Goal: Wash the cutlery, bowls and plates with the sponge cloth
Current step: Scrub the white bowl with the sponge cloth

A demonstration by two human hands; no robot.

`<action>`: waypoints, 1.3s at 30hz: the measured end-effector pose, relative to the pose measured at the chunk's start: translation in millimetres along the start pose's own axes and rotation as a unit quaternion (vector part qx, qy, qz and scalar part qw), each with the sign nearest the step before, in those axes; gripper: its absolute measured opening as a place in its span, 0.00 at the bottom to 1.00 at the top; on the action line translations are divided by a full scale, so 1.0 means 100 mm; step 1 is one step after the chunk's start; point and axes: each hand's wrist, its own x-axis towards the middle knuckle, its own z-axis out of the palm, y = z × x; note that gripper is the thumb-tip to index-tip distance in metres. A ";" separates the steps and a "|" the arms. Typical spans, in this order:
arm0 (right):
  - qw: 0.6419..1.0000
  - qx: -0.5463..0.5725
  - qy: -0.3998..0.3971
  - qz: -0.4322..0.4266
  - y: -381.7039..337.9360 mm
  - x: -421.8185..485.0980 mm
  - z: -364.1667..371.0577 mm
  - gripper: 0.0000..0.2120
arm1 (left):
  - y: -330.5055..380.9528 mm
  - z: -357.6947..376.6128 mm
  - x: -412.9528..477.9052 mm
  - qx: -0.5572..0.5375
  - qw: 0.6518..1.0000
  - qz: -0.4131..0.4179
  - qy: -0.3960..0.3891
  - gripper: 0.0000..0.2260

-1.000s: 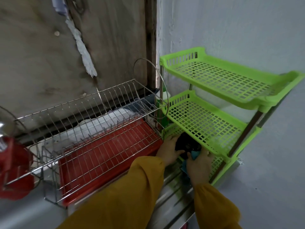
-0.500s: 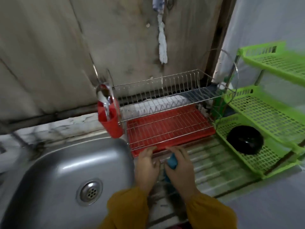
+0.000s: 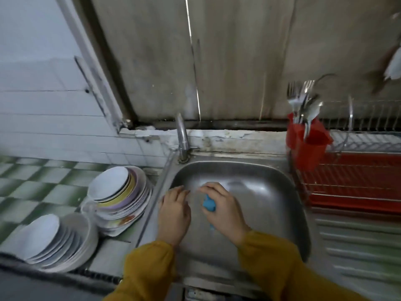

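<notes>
My right hand (image 3: 224,210) grips a blue sponge cloth (image 3: 209,204) over the steel sink (image 3: 271,192). My left hand (image 3: 173,210) hovers beside it over the sink's left part, fingers relaxed and holding nothing. Two stacks of plates and bowls stand on the tiled counter at the left: a tilted stack of mixed plates (image 3: 123,196) and a stack of white bowls (image 3: 54,240) nearer me. Forks and spoons (image 3: 303,105) stand upright in a red cutlery holder (image 3: 308,142) at the sink's right.
A tap (image 3: 181,135) rises behind the sink's left corner. A wire dish rack with a red drip tray (image 3: 355,181) stands at the right, with the ribbed drainboard (image 3: 358,246) in front of it. Green-checked tiles (image 3: 39,181) cover the left counter.
The view has swung left from the green shelf and dish rack to the sink. Both hands moved from the shelf's black bowl to over the sink, the right still holding the blue cloth.
</notes>
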 end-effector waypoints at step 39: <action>0.928 -0.193 -0.276 -0.157 -0.88 2.05 2.44 0.16 | -2.82 -0.80 0.57 0.204 0.957 -0.071 -0.194 0.11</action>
